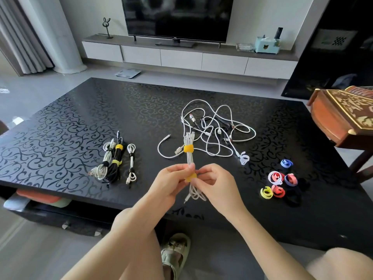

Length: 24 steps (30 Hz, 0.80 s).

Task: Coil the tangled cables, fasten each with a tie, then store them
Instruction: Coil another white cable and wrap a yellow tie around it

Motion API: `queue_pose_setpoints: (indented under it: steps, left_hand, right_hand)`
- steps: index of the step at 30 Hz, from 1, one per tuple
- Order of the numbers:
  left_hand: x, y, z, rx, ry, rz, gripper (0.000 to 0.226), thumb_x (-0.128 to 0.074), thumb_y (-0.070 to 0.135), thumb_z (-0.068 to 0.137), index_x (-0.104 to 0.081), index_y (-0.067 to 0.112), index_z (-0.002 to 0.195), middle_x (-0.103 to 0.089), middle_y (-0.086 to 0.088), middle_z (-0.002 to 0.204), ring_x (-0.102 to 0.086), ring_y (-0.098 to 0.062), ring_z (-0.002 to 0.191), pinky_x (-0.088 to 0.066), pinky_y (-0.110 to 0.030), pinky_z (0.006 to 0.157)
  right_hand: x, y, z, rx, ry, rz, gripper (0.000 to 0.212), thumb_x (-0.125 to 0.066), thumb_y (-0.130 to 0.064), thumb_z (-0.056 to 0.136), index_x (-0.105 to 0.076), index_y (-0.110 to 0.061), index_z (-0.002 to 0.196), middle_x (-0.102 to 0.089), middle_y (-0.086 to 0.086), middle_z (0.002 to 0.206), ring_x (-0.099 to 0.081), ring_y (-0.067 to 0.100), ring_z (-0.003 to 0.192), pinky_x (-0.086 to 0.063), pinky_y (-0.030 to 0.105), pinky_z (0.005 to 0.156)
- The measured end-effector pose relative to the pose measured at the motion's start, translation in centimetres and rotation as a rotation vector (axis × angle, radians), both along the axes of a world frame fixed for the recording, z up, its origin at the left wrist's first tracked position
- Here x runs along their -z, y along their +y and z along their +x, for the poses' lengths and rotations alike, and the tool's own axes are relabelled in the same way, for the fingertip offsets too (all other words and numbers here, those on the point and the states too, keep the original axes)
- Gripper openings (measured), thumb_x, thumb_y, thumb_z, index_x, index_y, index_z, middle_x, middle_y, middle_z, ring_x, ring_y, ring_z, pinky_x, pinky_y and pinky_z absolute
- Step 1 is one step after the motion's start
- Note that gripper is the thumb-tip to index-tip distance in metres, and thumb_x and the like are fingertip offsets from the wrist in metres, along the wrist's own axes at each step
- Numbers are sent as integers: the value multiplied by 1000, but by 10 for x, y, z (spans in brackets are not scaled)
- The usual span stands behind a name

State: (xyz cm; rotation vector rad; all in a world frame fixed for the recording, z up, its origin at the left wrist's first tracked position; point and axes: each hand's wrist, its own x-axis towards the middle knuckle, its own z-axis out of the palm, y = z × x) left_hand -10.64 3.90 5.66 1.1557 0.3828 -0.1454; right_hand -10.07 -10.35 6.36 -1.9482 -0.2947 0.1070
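Note:
Above the table's front edge I hold a folded white cable bundle point(189, 158). One yellow tie point(188, 148) wraps its upper part. My left hand point(169, 184) grips the bundle, and my right hand point(215, 183) pinches a second yellow tie point(191, 177) around its lower part. A tangle of white and dark cables point(218, 128) lies behind on the black table point(70, 122). Three tied bundles point(115, 162) lie at the left. Loose coloured ties point(279, 183) sit at the right.
A pale tie point(243, 157) lies beside the tangle. A carved wooden instrument point(343, 116) juts in at the right edge. Under the table at the left is a shelf with an orange box point(36, 196). My sandalled foot point(175, 253) is on the floor below.

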Motion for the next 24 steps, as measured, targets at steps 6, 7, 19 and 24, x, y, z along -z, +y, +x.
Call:
queue_pose_setpoints:
  steps: [6,7,19,24]
  left_hand:
    - [-9,-10,-1,75,21,-24,17,-77,22,71,-63,12,70,-63,0,62,-59,-5,53,-49,-14,53]
    - [-9,-11,-1,79,20,-22,16,-76,19,74,-62,13,69,-61,1,60,-58,-6,52,-49,-15,52]
    - [-26,-25,-16,317,-333,87,33,-70,30,78,-65,6,99,-69,-8,84,-65,-21,80,-52,-29,76]
    - [-25,-33,-16,271,-393,151,31,-63,34,82,-72,6,92,-67,-18,89,-60,-31,81,-50,-33,74]
  right_hand:
    - [-8,-16,-9,10,100,109,19,-75,-30,79,-62,-19,87,-73,-6,76,-70,7,69,-53,17,62]
    - [-9,-18,-9,4,146,137,19,-76,-29,78,-63,-19,88,-74,-3,77,-71,10,70,-54,19,62]
    - [-40,-43,-4,-168,506,606,49,-70,-11,70,-58,0,116,-73,18,93,-71,27,80,-56,27,66]
    - [-38,-45,-5,-66,601,663,65,-73,-18,66,-47,-8,125,-73,15,94,-72,25,81,-57,31,67]
